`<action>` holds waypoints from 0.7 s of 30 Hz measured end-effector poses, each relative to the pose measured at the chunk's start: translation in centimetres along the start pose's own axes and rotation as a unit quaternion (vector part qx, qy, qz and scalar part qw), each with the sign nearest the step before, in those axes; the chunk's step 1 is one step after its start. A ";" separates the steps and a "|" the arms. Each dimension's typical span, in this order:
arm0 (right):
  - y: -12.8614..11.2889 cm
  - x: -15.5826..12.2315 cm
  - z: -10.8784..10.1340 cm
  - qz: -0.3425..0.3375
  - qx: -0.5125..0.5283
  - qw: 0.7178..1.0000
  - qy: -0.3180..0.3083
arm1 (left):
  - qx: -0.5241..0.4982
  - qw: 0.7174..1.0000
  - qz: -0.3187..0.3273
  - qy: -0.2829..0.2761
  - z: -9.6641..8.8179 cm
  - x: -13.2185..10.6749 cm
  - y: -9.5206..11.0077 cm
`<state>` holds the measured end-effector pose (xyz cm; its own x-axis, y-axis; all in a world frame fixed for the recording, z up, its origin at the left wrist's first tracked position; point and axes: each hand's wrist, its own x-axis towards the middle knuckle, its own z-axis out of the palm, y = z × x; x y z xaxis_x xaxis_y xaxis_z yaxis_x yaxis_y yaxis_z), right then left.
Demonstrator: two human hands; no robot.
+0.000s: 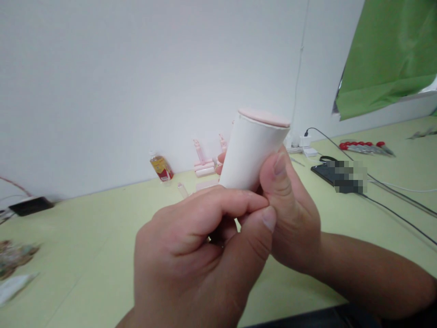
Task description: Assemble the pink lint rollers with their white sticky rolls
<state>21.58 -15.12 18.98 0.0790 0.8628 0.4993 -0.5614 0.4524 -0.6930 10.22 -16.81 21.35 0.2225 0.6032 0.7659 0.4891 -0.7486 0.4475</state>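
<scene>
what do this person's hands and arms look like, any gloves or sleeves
Left hand and right hand are ungloved, with short thumbnails and no rings showing. The right forearm is bare; a dark patch below may be clothing.

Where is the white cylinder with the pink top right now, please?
In the head view, the white cylinder is just right of centre, held tilted in the right hand, with the left hand in front of its lower end.

Cylinder (251, 152): white; end disc (266, 118): pale pink. Counter (102, 246): pale yellow-green. Bottle label (161, 168): yellow, red. Sheet (389, 54): green.
</scene>
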 end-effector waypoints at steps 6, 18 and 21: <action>0.4 0.2 -0.2 -0.034 0.049 0.998 -0.035 | -0.010 0.999 -0.028 -0.012 -0.2 0.0 0.1; 1.0 0.7 -0.7 -0.065 0.072 0.994 -0.058 | -0.077 0.988 -0.127 0.035 0.8 -0.4 1.6; 1.1 0.7 -0.7 -0.071 0.064 0.994 -0.061 | -0.102 0.985 -0.134 0.022 0.6 -0.2 1.7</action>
<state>21.58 -13.89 18.24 0.0695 0.7549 0.6521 -0.6527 0.5287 -0.5426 11.51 -18.00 21.68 0.0688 0.7777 0.6248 0.3447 -0.6062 0.7167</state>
